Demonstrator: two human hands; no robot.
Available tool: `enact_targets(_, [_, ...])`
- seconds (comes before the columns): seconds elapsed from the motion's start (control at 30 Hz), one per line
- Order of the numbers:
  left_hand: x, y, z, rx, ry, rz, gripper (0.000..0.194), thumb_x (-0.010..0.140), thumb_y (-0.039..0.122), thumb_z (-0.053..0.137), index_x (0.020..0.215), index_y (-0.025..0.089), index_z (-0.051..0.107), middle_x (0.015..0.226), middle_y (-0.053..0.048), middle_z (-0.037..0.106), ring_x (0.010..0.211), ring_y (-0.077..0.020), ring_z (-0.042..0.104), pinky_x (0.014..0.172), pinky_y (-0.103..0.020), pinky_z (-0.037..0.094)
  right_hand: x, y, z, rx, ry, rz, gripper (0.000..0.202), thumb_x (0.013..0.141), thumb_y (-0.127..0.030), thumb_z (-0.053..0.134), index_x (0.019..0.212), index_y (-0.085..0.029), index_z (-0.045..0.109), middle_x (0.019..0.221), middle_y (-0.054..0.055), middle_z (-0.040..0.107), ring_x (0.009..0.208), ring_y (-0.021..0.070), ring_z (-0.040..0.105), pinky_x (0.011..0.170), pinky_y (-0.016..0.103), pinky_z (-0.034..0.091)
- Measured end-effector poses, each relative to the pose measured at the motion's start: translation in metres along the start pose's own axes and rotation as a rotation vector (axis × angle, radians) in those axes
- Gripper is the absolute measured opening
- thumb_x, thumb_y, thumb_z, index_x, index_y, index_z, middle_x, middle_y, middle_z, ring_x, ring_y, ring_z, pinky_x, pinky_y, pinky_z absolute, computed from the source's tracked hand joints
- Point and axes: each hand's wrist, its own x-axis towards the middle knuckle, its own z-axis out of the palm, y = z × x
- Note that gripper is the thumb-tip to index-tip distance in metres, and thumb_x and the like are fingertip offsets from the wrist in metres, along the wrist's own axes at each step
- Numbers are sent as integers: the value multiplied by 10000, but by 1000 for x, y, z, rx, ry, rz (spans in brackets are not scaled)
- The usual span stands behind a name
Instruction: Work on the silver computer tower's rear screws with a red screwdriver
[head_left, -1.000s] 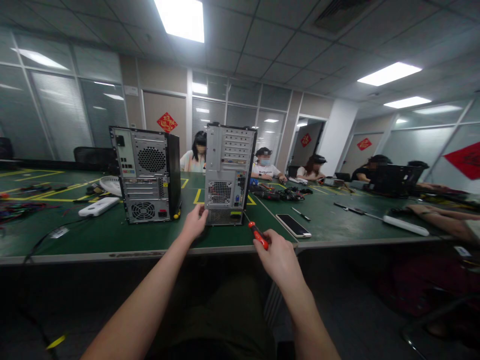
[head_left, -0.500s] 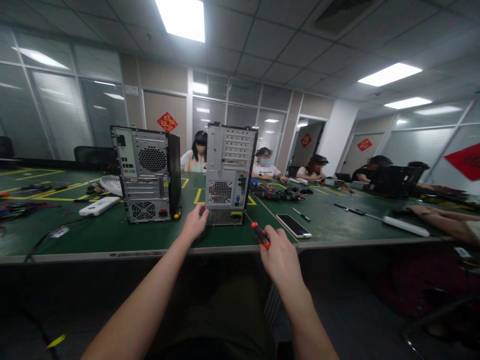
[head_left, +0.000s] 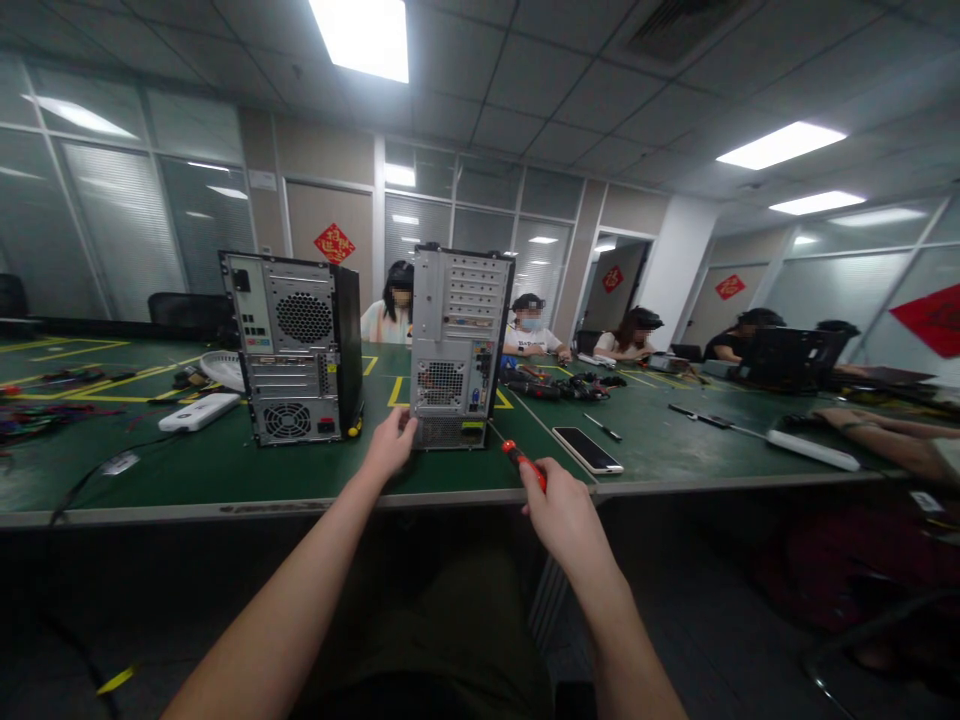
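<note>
In front of me a computer case (head_left: 450,345) stands upright on the green table, its metal back with slots and ports facing me. My left hand (head_left: 390,445) grips its lower left edge, thumb on the near side; the other fingertips are partly hidden. In my right hand (head_left: 559,505) is a red and black screwdriver (head_left: 517,455), the fingers wrapped round its handle. Its thin shaft points up and left to the lower right edge of the case; whether the tip touches a screw is too small to tell.
A second computer case (head_left: 289,350) stands to the left, beside a white power strip (head_left: 199,412). Right of me lie a phone (head_left: 587,451), a small screwdriver (head_left: 602,428) and another power strip (head_left: 812,452). Cables (head_left: 577,387) lie behind. Several people sit around the table.
My right hand has shifted slightly down and right along the screwdriver handle, and its fingers have turned, showing more of the handle. My left hand and the case stay put.
</note>
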Motion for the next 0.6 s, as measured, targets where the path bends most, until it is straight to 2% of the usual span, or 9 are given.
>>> enact_targets(0.2, [0,1,-1,-7,-19,-5,197,945,326,497,1042,206,620,1058,-89,743,974,-225,689,899,-344,522,1,2,6,-89,88,-35,187,972,-368,608,1019,-201,678,859,57,726,843,230,694,703,281,374])
enact_targets(0.37, [0,0,-1,-4,-18,-8,217,944,324,493,1070,205,624,1068,-90,741,979,-229,687,889,-347,528,-3,1,8,-176,114,-81,176,969,-323,624,1080,-195,671,938,68,707,877,224,680,723,289,381])
enact_targets(0.5, [1,-2,0,-3,-16,-6,232,949,331,491,1085,208,633,1066,-89,742,979,-229,687,877,-344,535,-6,0,9,-290,152,-126,176,922,-220,669,1095,-226,636,1054,59,631,819,187,651,664,278,361])
enact_targets(0.6, [1,-5,1,-1,-17,-6,246,953,342,493,1100,212,641,1079,-89,741,988,-231,686,882,-347,538,-6,1,10,-308,158,-131,186,913,-201,671,1092,-234,630,1067,52,604,783,171,636,638,273,350])
